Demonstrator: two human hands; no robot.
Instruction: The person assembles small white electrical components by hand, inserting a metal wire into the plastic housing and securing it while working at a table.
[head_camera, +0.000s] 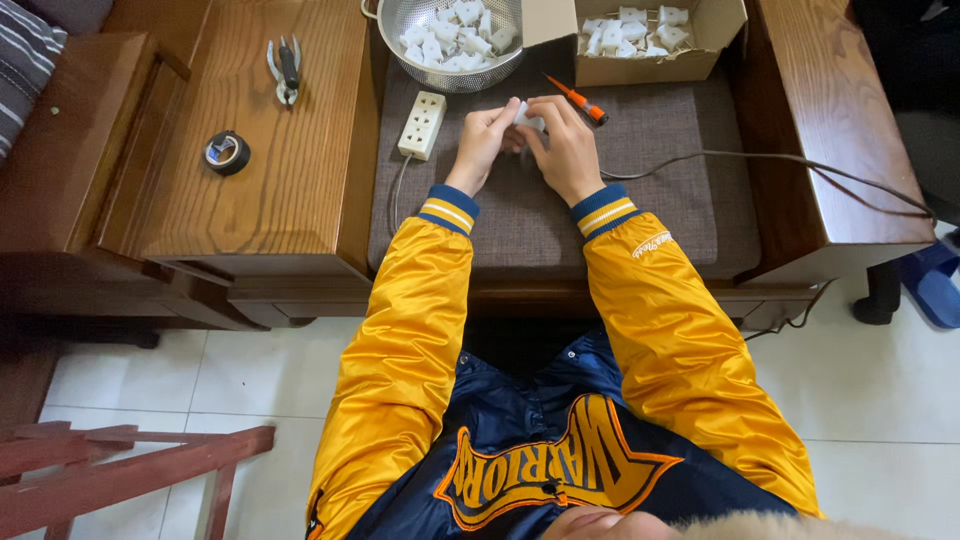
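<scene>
Both of my hands meet over a grey seat cushion (650, 190). My left hand (484, 142) and my right hand (566, 148) together grip a small white plastic plug part (527, 119), mostly hidden by the fingers. An orange-handled screwdriver (578, 100) lies just beyond my right hand. A white power strip (422, 124) lies to the left of my left hand, its cord running down the cushion.
A metal colander (400, 25) and a cardboard box (640, 65) at the far edge each hold several white plug parts. Pliers (287, 70) and a roll of black tape (227, 152) rest on the wooden side table (300, 190). A dark cable (780, 165) crosses the right armrest.
</scene>
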